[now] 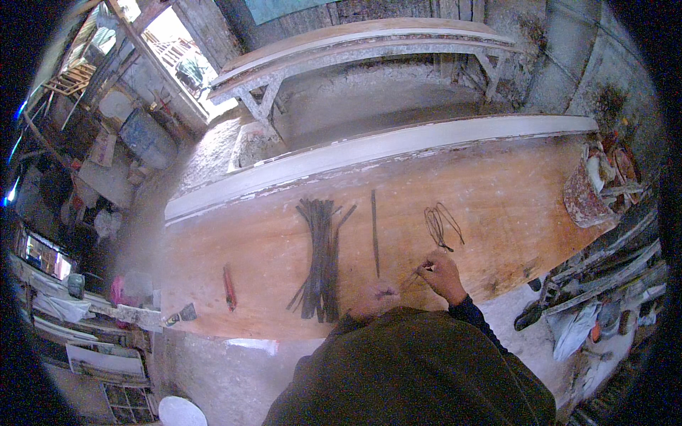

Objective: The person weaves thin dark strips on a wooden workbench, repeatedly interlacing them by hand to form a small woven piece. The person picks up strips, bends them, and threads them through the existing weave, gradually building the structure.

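My right hand [443,278] is over the near part of the wooden table, thumb and fingers pinched on a thin strand [411,278] that points toward my left hand. Close to my body, my left hand [374,297] is blurred and its fingers do not show clearly. Just beyond the right hand lies a looped bunch of thin dark wire or cord [435,226]. A single dark flat strip [375,231] stretches away from me beyond the left hand. To its left is a bundle of similar dark strips [321,263], fanned at both ends.
A red-handled tool [229,287] and a scraper [181,314] lie on the left of the table [518,192]. A paint-stained bucket [587,192] stands at its right end. A white-coated board [383,153] runs along the far edge, with another bench [362,39] behind.
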Tool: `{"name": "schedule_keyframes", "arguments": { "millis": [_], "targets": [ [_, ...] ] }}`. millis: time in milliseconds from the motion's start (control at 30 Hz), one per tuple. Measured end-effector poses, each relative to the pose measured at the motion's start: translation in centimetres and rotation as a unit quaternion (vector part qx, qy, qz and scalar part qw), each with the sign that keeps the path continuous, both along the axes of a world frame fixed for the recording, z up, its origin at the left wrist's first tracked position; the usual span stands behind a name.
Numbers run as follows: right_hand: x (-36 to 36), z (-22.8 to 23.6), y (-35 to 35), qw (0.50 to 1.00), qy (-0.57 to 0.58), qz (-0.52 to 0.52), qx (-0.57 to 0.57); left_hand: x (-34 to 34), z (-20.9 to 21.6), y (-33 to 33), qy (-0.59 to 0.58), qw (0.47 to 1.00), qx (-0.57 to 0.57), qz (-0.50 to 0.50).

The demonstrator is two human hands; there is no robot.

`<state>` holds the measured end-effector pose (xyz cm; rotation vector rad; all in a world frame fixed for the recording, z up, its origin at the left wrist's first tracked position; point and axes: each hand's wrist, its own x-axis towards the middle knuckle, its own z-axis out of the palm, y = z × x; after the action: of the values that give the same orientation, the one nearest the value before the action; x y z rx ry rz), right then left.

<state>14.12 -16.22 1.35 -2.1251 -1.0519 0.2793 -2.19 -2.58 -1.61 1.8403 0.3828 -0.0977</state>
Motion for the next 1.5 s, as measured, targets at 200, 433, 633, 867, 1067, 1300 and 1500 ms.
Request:
{"name": "schedule_keyframes", "arguments": {
  "millis": [200, 433, 633, 867, 1067, 1300, 1500],
  "targets": [
    [0.4, -1.1, 0.7, 0.997, -0.006, -0.043, 0.063, 1.6, 3.2, -1.9, -0.174, 0.982, 0.003, -0.074],
    [0.9, -3.9, 0.6, 0.991, -0.02, -0.092, 0.098, 1.9, 0.2, -2.4, -0.203, 0.976, -0.045, -0.071],
    [2.4, -3.4, -0.2, 0.994, 0.111, 0.006, 0.004, 0.0, -2.7, -1.5, 0.033, 0.93, -0.357, 0.086],
    [0.5, -1.1, -1.9, 0.933, 0.286, 0.22, -0.007, -1.9, 0.3, 3.9, -0.043, 0.968, -0.094, 0.229],
    [-2.1, 0.6, -0.7, 0.937, 0.233, 0.244, -0.094, -1.4, -0.3, 4.6, -0.119, 0.938, 0.102, 0.309],
    [-0.3, 2.3, -1.7, 0.976, 0.128, 0.16, -0.077, 0.9, -3.9, 5.8, -0.122, 0.955, 0.131, 0.237],
    [2.8, -1.7, -3.0, 0.995, 0.019, -0.087, -0.037, 1.6, 1.8, 2.5, 0.077, 0.953, 0.258, 0.136]
  ]
}}
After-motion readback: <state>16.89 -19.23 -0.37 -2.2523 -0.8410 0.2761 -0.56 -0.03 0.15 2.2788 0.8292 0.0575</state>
